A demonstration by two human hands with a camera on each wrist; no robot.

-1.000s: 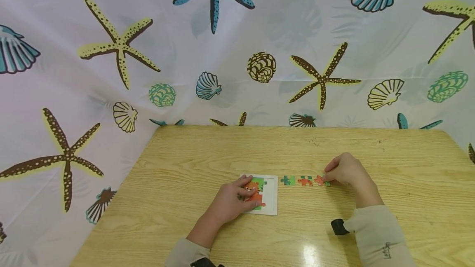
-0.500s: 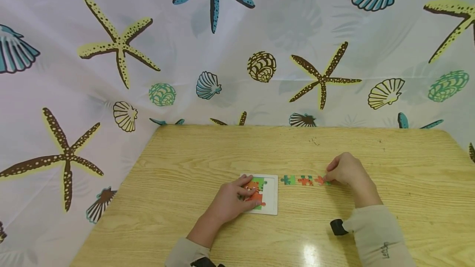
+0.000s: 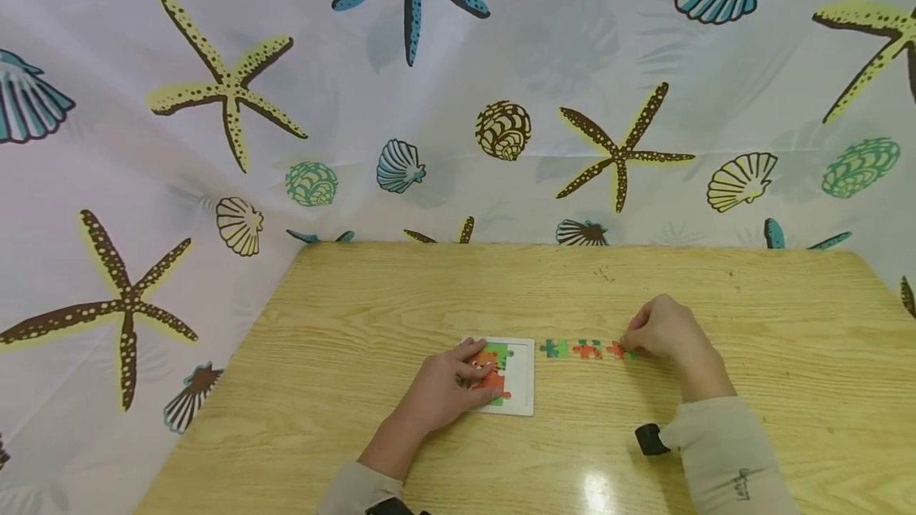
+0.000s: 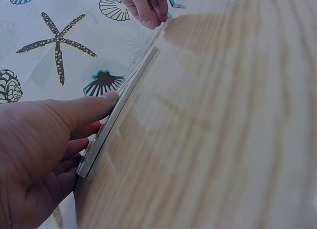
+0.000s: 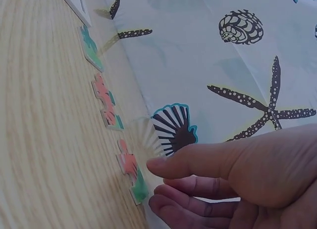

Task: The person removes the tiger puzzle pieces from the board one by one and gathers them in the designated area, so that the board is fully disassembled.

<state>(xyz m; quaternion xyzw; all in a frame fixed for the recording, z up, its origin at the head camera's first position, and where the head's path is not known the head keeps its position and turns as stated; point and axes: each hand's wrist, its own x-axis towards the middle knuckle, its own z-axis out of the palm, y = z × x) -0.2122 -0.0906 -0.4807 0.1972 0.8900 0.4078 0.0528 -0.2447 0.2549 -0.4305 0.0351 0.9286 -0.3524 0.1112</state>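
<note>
Left hand (image 3: 438,389), loosely spread on the puzzle tray (image 3: 522,389) — presumably to steady it; right hand (image 3: 665,331), right of the tray, at the farthest puzzle piece (image 5: 130,164) — pinch unclear.

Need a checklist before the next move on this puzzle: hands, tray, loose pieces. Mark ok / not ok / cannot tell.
1. Left hand resting on the tray: ok.
2. Bare space in the tray for pieces: ok, white strip on its right side.
3. Left piece, middle piece and rightmost piece apart from each other: ok.
4. All pieces in the tray: not ok, those three lie outside.
5. Right hand at the rightmost piece: ok.
6. Firm pinch on it: cannot tell.
</note>
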